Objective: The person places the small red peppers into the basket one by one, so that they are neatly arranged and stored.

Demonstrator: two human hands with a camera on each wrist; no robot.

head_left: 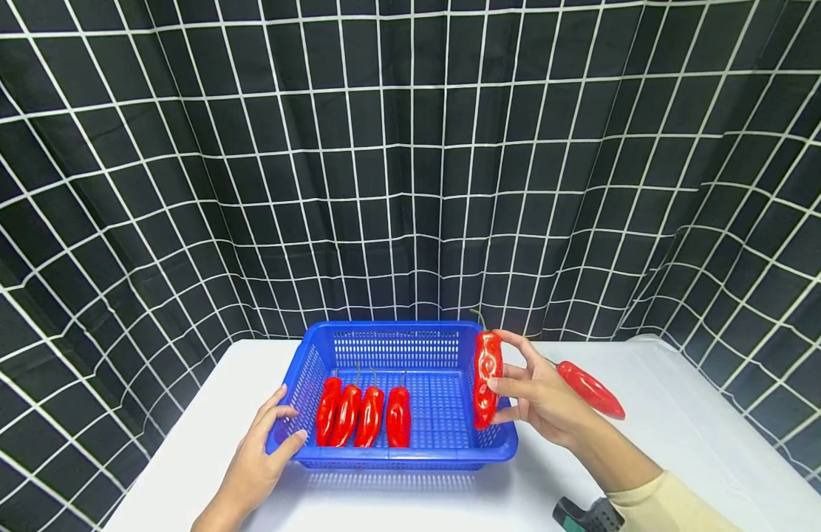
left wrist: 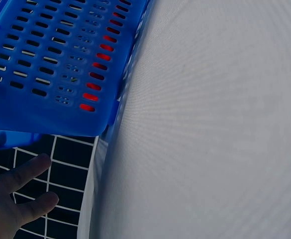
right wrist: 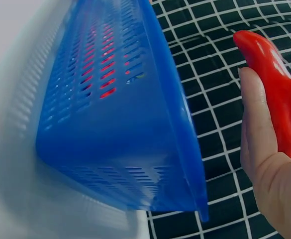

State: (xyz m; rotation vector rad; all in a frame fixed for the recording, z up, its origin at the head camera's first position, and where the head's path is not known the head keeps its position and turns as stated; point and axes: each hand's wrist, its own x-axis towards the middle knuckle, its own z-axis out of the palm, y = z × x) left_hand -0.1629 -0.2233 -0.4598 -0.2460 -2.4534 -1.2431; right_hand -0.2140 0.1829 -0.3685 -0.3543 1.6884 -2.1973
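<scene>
A blue plastic basket (head_left: 443, 454) with slotted walls stands on a white-covered table. My left hand (head_left: 260, 451) holds its near left corner, thumb and index finger over the rim. In the left wrist view two fingers of the left hand (left wrist: 23, 194) extend outside the basket, apart from its wall. My right hand (head_left: 543, 395) pinches a red chili pepper (head_left: 487, 380) upright, stem up, over the basket's right rim. The right wrist view shows this pepper (right wrist: 274, 94) between thumb and fingers. Several red peppers (head_left: 369, 417) lie side by side in the basket's left half.
Another red pepper (head_left: 590, 389) lies on the white table (head_left: 683, 458), right of the basket. A dark strap-like device (head_left: 586, 515) sits by the right sleeve. Black curtains (head_left: 410, 162) with a white grid surround the table at the back and sides.
</scene>
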